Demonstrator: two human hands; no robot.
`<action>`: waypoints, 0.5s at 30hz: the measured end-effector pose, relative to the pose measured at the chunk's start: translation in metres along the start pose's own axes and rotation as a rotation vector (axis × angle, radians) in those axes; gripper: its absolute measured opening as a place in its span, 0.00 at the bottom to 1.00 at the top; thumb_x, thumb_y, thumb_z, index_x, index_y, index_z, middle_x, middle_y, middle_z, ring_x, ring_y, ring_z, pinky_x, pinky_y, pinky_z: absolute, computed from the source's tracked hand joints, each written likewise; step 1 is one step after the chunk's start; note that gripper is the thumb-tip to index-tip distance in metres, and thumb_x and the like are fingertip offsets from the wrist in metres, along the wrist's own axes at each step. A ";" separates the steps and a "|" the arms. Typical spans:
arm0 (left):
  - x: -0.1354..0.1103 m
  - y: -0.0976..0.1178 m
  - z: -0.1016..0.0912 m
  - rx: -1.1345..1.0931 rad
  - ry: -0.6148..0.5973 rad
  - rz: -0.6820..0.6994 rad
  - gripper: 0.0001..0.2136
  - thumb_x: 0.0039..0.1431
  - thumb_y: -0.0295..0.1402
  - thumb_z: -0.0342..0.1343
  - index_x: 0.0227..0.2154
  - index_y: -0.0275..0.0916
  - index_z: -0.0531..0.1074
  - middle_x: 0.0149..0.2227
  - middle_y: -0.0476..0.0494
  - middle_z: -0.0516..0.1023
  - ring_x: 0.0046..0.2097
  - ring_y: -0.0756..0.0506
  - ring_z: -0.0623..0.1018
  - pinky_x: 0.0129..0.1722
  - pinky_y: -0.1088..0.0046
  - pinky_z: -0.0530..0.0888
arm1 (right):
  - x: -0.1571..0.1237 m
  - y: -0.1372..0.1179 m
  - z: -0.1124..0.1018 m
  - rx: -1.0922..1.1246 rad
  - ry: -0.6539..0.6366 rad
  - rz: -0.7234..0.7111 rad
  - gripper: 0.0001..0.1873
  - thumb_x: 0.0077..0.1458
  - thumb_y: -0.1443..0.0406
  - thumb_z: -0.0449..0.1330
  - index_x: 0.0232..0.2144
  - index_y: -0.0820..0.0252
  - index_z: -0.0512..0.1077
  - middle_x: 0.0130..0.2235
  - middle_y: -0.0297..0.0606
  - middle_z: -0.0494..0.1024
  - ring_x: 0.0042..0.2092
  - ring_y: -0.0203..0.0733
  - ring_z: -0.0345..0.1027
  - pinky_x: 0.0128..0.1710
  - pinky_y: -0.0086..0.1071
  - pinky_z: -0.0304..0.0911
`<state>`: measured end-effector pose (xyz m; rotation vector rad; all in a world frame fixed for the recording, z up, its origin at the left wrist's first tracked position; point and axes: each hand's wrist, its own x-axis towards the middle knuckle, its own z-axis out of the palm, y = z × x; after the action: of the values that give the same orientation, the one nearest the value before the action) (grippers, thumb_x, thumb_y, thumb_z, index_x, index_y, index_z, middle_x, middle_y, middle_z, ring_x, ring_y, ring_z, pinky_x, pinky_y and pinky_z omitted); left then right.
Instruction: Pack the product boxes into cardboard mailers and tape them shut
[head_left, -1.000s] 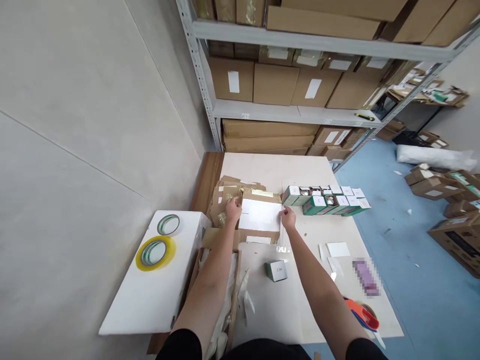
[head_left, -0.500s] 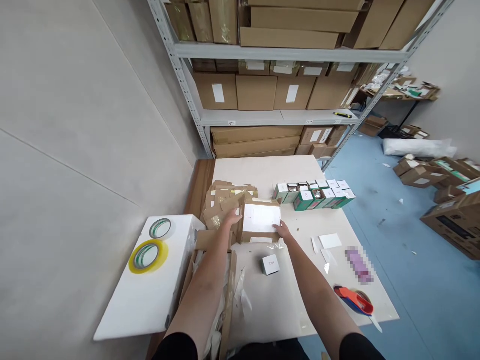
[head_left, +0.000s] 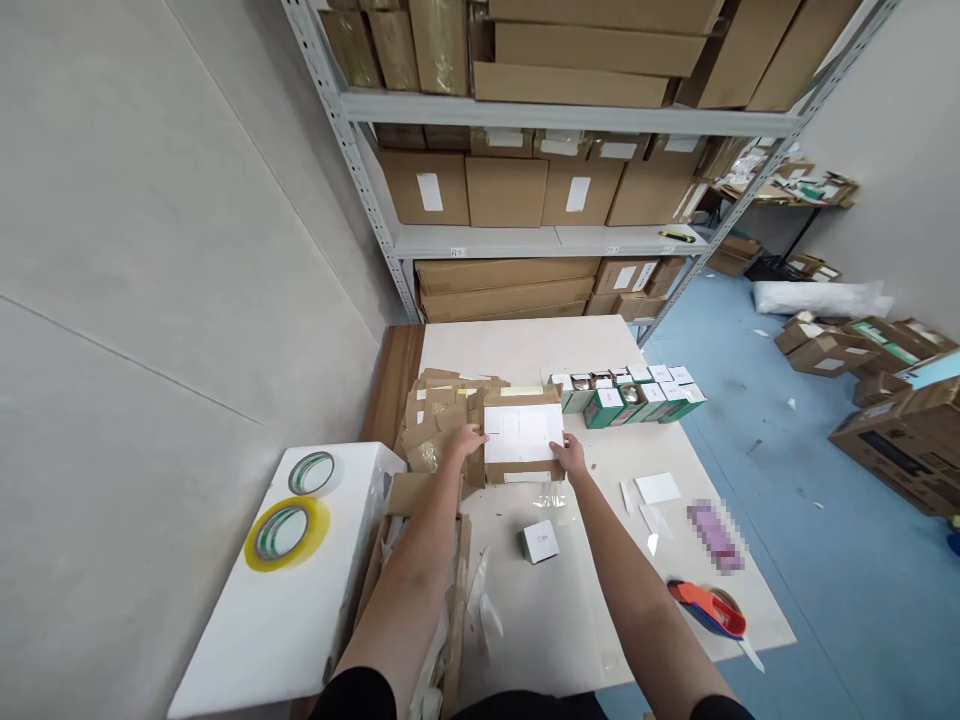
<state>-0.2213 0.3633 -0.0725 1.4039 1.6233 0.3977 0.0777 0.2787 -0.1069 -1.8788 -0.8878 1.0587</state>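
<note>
A flat cardboard box (head_left: pixel 525 394) lies on the table beyond my forearms, with a white sheet (head_left: pixel 521 432) over its middle. My left hand (head_left: pixel 466 442) holds the box's left edge, fingertips at the sheet's border. At the right edge, my right hand (head_left: pixel 571 456) grips the box, thumb on the sheet's corner; its other fingers are partly hidden. Nearer to me stands a small white-topped box (head_left: pixel 540 541), apart from both hands. Flattened cardboard pieces (head_left: pixel 431 412) are piled left of the held box.
Several green-and-white small boxes (head_left: pixel 630 400) stand in rows at the right. A red-and-blue tape dispenser (head_left: pixel 709 608) sits near the right edge. Two tape rolls (head_left: pixel 285 532) rest on a white block (head_left: pixel 232 620). A shelf rack (head_left: pixel 555 240) with cartons rises behind.
The held box looks flatter and squarer to me, with its left side lowered. Both hands stay at its edges. The whole view has shifted slightly.
</note>
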 end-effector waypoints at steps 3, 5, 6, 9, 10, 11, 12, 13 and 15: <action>-0.007 0.019 0.000 -0.201 -0.037 0.044 0.30 0.50 0.41 0.72 0.56 0.37 0.74 0.52 0.32 0.82 0.52 0.39 0.82 0.50 0.65 0.76 | -0.004 -0.024 -0.005 0.093 -0.055 -0.106 0.25 0.44 0.52 0.64 0.43 0.58 0.73 0.32 0.37 0.82 0.35 0.48 0.77 0.35 0.36 0.71; -0.014 0.032 0.002 -0.302 -0.044 0.051 0.32 0.48 0.38 0.74 0.57 0.37 0.74 0.54 0.31 0.81 0.51 0.38 0.82 0.50 0.63 0.77 | -0.008 -0.037 -0.009 0.130 -0.074 -0.163 0.24 0.45 0.50 0.64 0.41 0.57 0.74 0.32 0.38 0.82 0.34 0.48 0.76 0.35 0.37 0.71; -0.017 0.037 0.003 -0.311 -0.030 0.050 0.33 0.46 0.37 0.75 0.57 0.37 0.74 0.55 0.30 0.80 0.51 0.37 0.82 0.50 0.62 0.78 | -0.011 -0.043 -0.012 0.139 -0.069 -0.181 0.24 0.45 0.50 0.64 0.41 0.57 0.74 0.32 0.38 0.82 0.34 0.49 0.76 0.35 0.37 0.70; -0.028 0.047 0.005 -0.258 0.057 0.044 0.32 0.46 0.34 0.75 0.56 0.38 0.75 0.58 0.29 0.78 0.54 0.36 0.81 0.53 0.59 0.76 | -0.021 -0.054 -0.028 0.185 -0.050 -0.220 0.25 0.43 0.48 0.66 0.39 0.57 0.74 0.32 0.39 0.83 0.34 0.49 0.76 0.36 0.39 0.71; -0.032 0.048 0.005 -0.234 0.093 0.041 0.32 0.46 0.34 0.75 0.57 0.39 0.74 0.58 0.29 0.77 0.56 0.35 0.80 0.55 0.59 0.75 | -0.025 -0.057 -0.037 0.212 -0.052 -0.239 0.26 0.42 0.48 0.67 0.39 0.57 0.73 0.32 0.40 0.83 0.34 0.50 0.76 0.36 0.39 0.71; -0.035 0.048 0.006 -0.208 0.129 0.034 0.33 0.47 0.34 0.74 0.58 0.40 0.73 0.60 0.29 0.76 0.58 0.35 0.78 0.57 0.58 0.73 | -0.029 -0.059 -0.048 0.244 -0.057 -0.260 0.26 0.41 0.48 0.68 0.39 0.57 0.73 0.33 0.40 0.83 0.34 0.50 0.76 0.37 0.40 0.71; -0.039 0.049 0.007 -0.186 0.160 0.024 0.33 0.49 0.34 0.73 0.59 0.40 0.71 0.61 0.30 0.75 0.61 0.34 0.76 0.60 0.58 0.72 | -0.033 -0.061 -0.060 0.280 -0.061 -0.280 0.26 0.41 0.48 0.69 0.38 0.57 0.73 0.33 0.40 0.84 0.35 0.50 0.77 0.37 0.40 0.71; -0.042 0.050 0.008 -0.170 0.188 0.014 0.34 0.50 0.34 0.72 0.61 0.41 0.70 0.63 0.30 0.73 0.64 0.34 0.74 0.62 0.57 0.70 | -0.037 -0.063 -0.073 0.314 -0.064 -0.296 0.26 0.40 0.48 0.70 0.38 0.57 0.73 0.34 0.40 0.84 0.36 0.51 0.77 0.38 0.40 0.71; -0.049 0.053 0.012 -0.154 0.230 -0.002 0.35 0.54 0.35 0.69 0.65 0.41 0.65 0.67 0.30 0.68 0.68 0.34 0.68 0.65 0.58 0.66 | -0.047 -0.065 -0.101 0.372 -0.062 -0.312 0.27 0.40 0.49 0.71 0.38 0.57 0.73 0.35 0.40 0.84 0.37 0.51 0.77 0.40 0.41 0.72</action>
<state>-0.1837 0.3313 -0.0192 1.2765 1.7369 0.6890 0.1363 0.2388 0.0001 -1.3584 -0.9124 1.0113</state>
